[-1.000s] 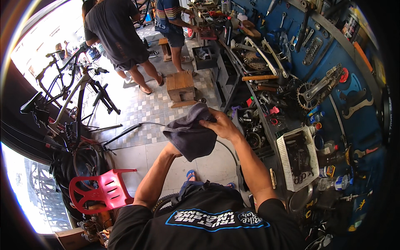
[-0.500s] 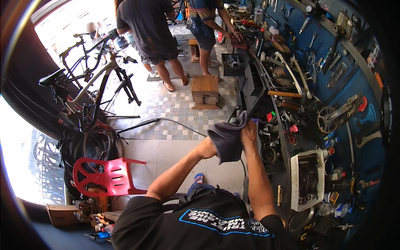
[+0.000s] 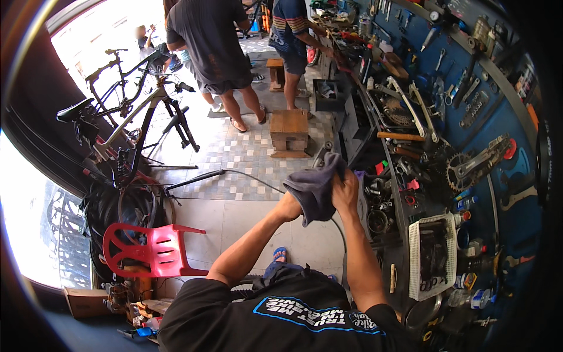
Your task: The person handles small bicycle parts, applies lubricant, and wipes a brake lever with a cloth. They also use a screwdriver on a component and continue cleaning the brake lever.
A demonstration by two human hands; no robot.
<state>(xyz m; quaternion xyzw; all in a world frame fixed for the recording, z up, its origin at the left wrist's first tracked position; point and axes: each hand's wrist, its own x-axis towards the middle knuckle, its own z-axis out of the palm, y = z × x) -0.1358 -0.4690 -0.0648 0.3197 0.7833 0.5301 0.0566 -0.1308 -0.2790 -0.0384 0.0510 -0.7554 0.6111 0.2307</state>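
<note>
A dark grey cloth (image 3: 314,186) is bunched between my two hands in front of my body. My left hand (image 3: 290,206) is closed at its lower left side, with the fingers mostly hidden behind the fabric. On the other side, my right hand (image 3: 346,192) grips the cloth from the right, thumb toward its top. A silver metal part (image 3: 323,152) with a rounded end pokes out beyond the cloth's far edge. Its other end is covered, so I cannot tell its kind.
Right of me runs a workbench with a white basket (image 3: 414,258) and bike parts, below a blue tool wall (image 3: 431,105). A red plastic chair (image 3: 164,249) stands left, near bike frames (image 3: 146,111). Ahead are a wooden stool (image 3: 289,124) and two people standing.
My hands and the cloth have shifted slightly left, and the cloth is folded differently. The metal part now shows past it. The person at the bench stands more upright.
</note>
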